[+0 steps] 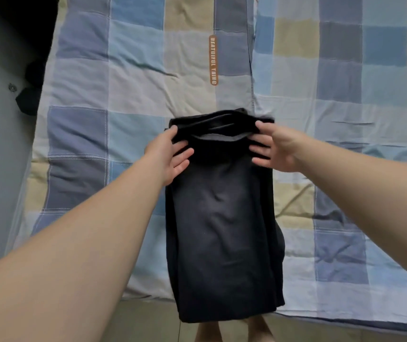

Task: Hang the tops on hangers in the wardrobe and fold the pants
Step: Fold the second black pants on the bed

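Black pants (222, 218) lie lengthwise on the bed (370, 324), waist at the far end and leg ends drooping over the near edge toward the floor (148, 322). Your left hand (170, 154) and right hand (275, 149) hold the waist from either side. Thumbs reach over the far rim and fingers (259, 150) pinch the cloth, with the waistband bunched between them. Under the pants spreads a checked quilt (135, 95) in blue, grey and beige. An orange label (213, 60) sits on it beyond the pants. Bare feet (259, 329) show at the bottom edge.
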Motion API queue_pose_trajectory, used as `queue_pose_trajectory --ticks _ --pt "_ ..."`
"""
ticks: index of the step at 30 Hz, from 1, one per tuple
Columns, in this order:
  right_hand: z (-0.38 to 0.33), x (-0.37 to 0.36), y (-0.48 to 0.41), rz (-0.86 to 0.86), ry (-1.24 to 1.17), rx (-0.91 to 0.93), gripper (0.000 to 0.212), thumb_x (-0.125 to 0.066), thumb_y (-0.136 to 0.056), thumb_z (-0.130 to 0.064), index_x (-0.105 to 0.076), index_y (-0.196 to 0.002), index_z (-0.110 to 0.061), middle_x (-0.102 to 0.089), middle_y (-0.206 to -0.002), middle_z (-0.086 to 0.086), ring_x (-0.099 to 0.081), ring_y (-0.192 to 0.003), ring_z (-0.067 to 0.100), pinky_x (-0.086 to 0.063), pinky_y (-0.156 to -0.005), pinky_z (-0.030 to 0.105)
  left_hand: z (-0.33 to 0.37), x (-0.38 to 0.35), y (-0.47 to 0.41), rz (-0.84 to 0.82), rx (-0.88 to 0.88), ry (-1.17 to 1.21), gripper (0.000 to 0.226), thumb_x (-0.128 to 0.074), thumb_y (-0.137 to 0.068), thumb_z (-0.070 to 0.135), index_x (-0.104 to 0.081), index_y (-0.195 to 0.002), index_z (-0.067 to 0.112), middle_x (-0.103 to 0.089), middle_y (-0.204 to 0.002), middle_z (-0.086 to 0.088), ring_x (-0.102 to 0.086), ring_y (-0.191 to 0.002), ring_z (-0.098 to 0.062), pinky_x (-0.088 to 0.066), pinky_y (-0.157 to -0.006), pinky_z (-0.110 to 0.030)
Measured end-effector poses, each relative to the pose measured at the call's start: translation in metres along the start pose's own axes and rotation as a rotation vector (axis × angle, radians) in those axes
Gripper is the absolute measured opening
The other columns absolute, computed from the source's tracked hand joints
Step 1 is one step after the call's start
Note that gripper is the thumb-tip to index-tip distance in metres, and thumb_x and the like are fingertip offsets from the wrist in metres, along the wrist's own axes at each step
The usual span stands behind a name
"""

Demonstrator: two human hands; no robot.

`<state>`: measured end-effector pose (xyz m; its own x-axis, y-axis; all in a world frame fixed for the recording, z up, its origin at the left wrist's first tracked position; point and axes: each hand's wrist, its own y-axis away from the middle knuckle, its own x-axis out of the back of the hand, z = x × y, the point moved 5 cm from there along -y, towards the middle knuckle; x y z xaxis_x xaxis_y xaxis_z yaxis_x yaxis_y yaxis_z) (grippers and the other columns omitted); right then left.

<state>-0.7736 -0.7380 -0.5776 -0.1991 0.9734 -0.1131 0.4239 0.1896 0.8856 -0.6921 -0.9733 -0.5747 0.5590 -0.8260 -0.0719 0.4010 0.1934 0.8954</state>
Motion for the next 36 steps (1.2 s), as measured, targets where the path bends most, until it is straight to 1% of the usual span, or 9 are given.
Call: queue_pose_trajectory --ticks 3,6,11,14,18,22,27,31,36 --pt "0.024 0.002 -0.004 -0.112 -0.048 -0.043 0.068 -0.053 -0.097 -0.056 -0.026 -0.156 -0.038 -0.038 -0.158 -0.012 -0.023 -0.152 0.018 -0.025 -0.119 0.056 -0.027 0.0 0.001 -0.043 -0.043 -0.048 0.049 -0.055 -0.099 0.051 -0.047 -0.143 0.031 -0.06 -0.138 0.006 -0.069 -0.105 -0.017 -0.052 -0.08 -0.034" --pt "0.054 0.009 0.009 -0.148 -0.088 -0.072 0.073 -0.05 -0.094 -0.064 -0.024 -0.157 -0.039 -0.04 -0.158 -0.012 -0.022 -0.152 0.02 -0.02 -0.12 0.058 -0.055 0.002 0.016 -0.042 -0.112 -0.127 0.03 -0.059 -0.098 0.048 -0.054 -0.125 0.037 -0.062 -0.133 0.008 -0.068 -0.108 -0.016 -0.055 -0.083 -0.035" --pt "0.123 0.033 0.049 0.043 0.006 -0.03 0.046 -0.054 -0.1 -0.043 -0.049 -0.142 -0.025 -0.068 -0.128 -0.002 -0.062 -0.119 0.02 -0.049 -0.099 0.045 -0.122 0.025 0.056 0.191 -0.444 -0.533 0.032 -0.068 -0.094 0.031 -0.062 -0.126 0.027 -0.064 -0.127 0.006 -0.061 -0.109 -0.009 -0.05 -0.095 -0.029" --pt "0.176 0.055 0.07 0.232 0.121 -0.022 0.016 -0.059 -0.099 -0.03 -0.064 -0.114 -0.024 -0.071 -0.12 0.007 -0.064 -0.104 0.017 -0.05 -0.099 0.044 -0.175 0.046 0.084 0.351 -0.509 -0.747 0.049 -0.07 -0.09 0.031 -0.054 -0.136 0.028 -0.051 -0.142 0.004 -0.048 -0.128 -0.019 -0.041 -0.11 -0.039" --pt "0.241 0.071 0.083 0.308 0.186 -0.045 0.042 -0.066 -0.095 -0.03 -0.053 -0.134 -0.022 -0.058 -0.131 0.0 -0.058 -0.11 0.015 -0.048 -0.089 0.035 -0.245 0.078 0.111 0.508 -0.388 -0.624 0.07 -0.074 -0.086 0.032 -0.04 -0.147 0.027 -0.04 -0.15 0.004 -0.041 -0.136 -0.019 -0.037 -0.115 -0.046" --pt "0.298 0.069 0.083 0.158 0.14 -0.192 0.073 -0.073 -0.087 -0.046 -0.035 -0.148 -0.03 -0.056 -0.126 -0.015 -0.058 -0.101 0.001 -0.043 -0.074 0.025 -0.31 0.097 0.114 0.455 -0.203 -0.521 0.085 -0.081 -0.078 0.042 -0.037 -0.148 0.023 -0.048 -0.146 0.003 -0.048 -0.134 -0.019 -0.04 -0.113 -0.049" --pt "0.321 0.065 0.078 -0.027 0.222 -0.129 0.056 -0.082 -0.08 -0.039 -0.055 -0.128 -0.034 -0.07 -0.12 -0.015 -0.07 -0.091 -0.004 -0.05 -0.073 0.017 -0.335 0.108 0.104 0.365 -0.058 -0.467 0.096 -0.083 -0.073 0.052 -0.032 -0.149 0.023 -0.054 -0.139 0.009 -0.056 -0.12 -0.013 -0.046 -0.103 -0.036" --pt "0.313 0.07 0.086 -0.095 0.33 -0.201 0.054 -0.085 -0.075 -0.038 -0.063 -0.123 -0.031 -0.074 -0.114 -0.012 -0.071 -0.097 0.006 -0.053 -0.078 0.023 -0.323 0.113 0.096 0.286 0.013 -0.555 0.073 -0.084 -0.072 0.052 -0.055 -0.13 0.018 -0.066 -0.117 0.011 -0.064 -0.101 -0.006 -0.049 -0.079 -0.025" --pt "0.305 0.076 0.109 -0.096 0.412 -0.312 0.047 -0.087 -0.074 -0.039 -0.069 -0.113 -0.02 -0.078 -0.101 -0.006 -0.073 -0.099 0.018 -0.058 -0.084 0.034 -0.301 0.114 0.109 0.163 0.05 -0.566 0.042 -0.08 -0.08 0.049 -0.068 -0.112 0.024 -0.07 -0.108 0.011 -0.067 -0.1 -0.011 -0.053 -0.078 -0.028"
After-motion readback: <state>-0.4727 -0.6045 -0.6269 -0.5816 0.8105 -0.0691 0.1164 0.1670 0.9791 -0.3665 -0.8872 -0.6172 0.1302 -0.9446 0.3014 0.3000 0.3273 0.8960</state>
